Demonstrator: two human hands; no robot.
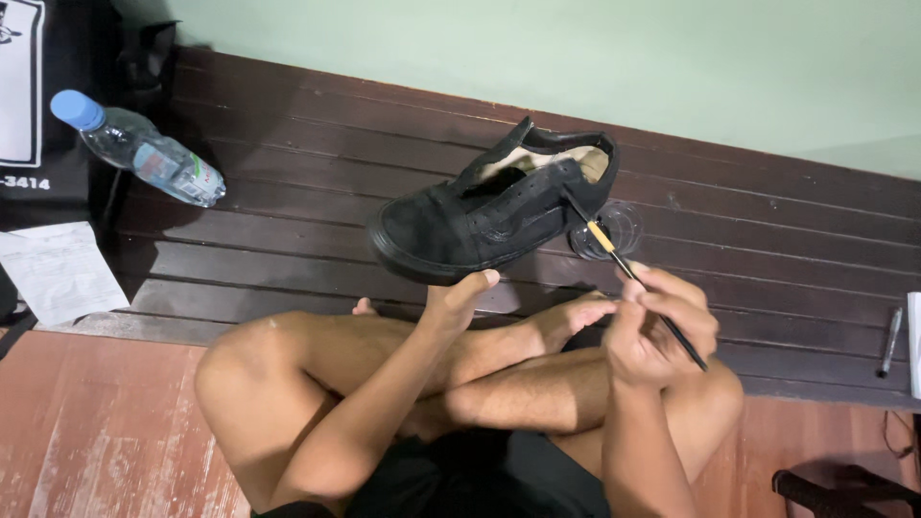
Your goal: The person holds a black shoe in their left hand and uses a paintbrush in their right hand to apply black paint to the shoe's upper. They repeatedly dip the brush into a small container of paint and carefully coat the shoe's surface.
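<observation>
A black low-top shoe [480, 216] with a pale lining is held up above my crossed legs. My left hand [460, 293] grips it from under the sole, fingers pressed against the rubber edge. My right hand [657, 326] holds a thin paintbrush [633, 278] with a black handle and a yellow band; its tip touches the shoe's side near the heel opening. A small clear round dish [619, 230] lies on the planks just behind the brush.
Dark wooden slats [317, 192] run across in front of a pale green wall. A clear plastic water bottle [144, 149] with a blue cap lies at left, beside a black bag [48, 105] and a white paper [58, 269]. A pen [890, 341] lies far right.
</observation>
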